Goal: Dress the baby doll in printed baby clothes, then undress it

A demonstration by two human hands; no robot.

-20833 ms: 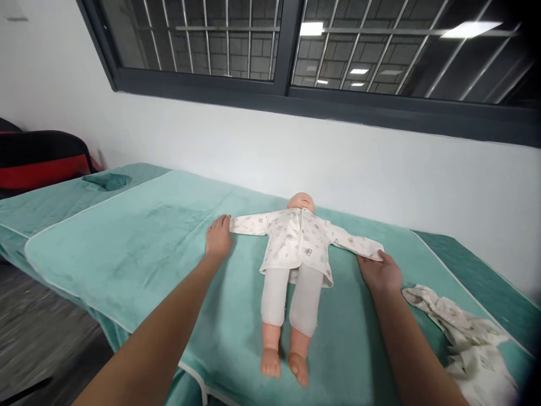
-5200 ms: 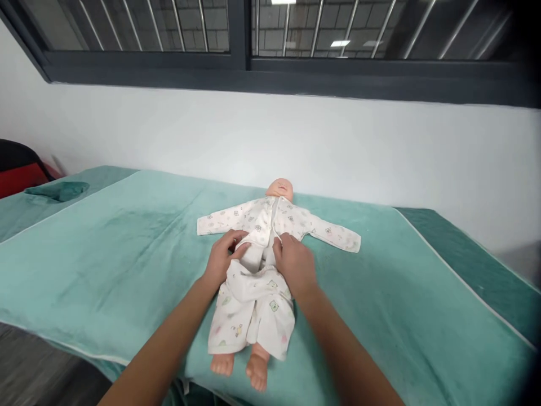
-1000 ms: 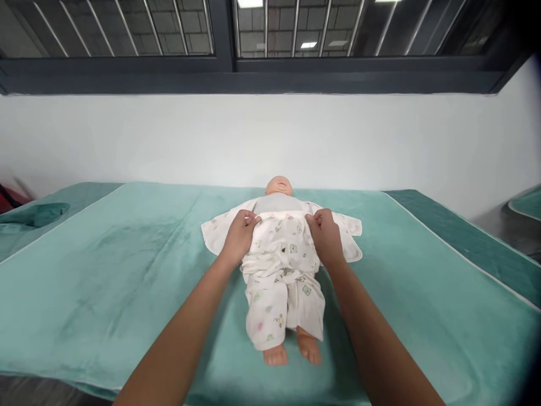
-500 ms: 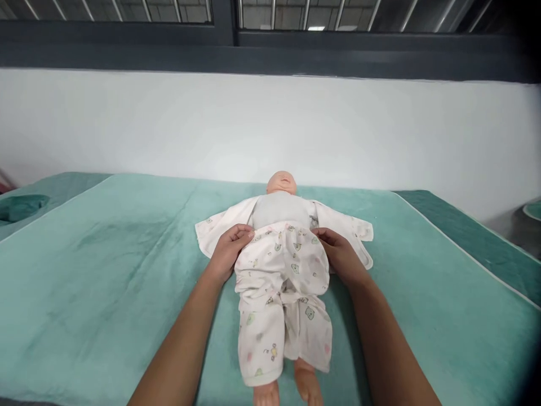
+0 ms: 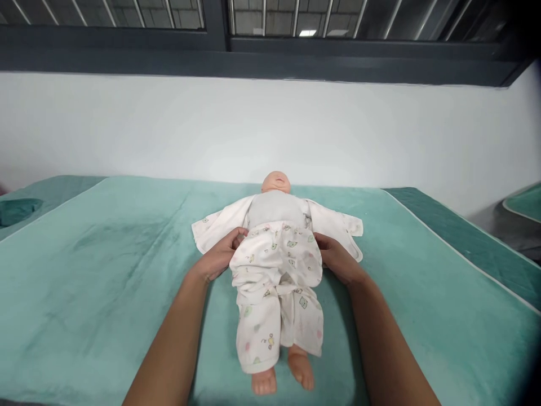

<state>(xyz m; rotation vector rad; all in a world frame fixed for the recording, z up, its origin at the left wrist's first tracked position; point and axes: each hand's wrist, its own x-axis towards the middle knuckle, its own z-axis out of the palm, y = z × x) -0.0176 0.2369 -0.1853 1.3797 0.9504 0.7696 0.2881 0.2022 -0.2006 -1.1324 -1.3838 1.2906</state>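
A baby doll [image 5: 276, 182] lies on its back, head toward the wall and bare feet toward me. Its white patterned shirt [image 5: 226, 220] is spread open at the front, baring a grey-white torso. White printed pants [image 5: 276, 259] cover the doll from the waist down to the ankles, bunched around the thighs. At the left side of the waistband my left hand [image 5: 222, 254] is closed on the pants' edge. My right hand [image 5: 336, 256] grips the waistband on the opposite side, its fingertips partly hidden behind the cloth.
The doll lies on a bed with a light green plush cover [image 5: 105, 270]. A darker green strip [image 5: 456, 237] runs along the right. Behind stands a white wall [image 5: 253, 124] below a dark window frame [image 5: 270, 59]. Another green surface [image 5: 526, 203] shows at far right.
Over the longer span, the pants have gone onto the doll and the shirt front has been folded open. In the last second, my hands moved from the waistband's front to its sides.
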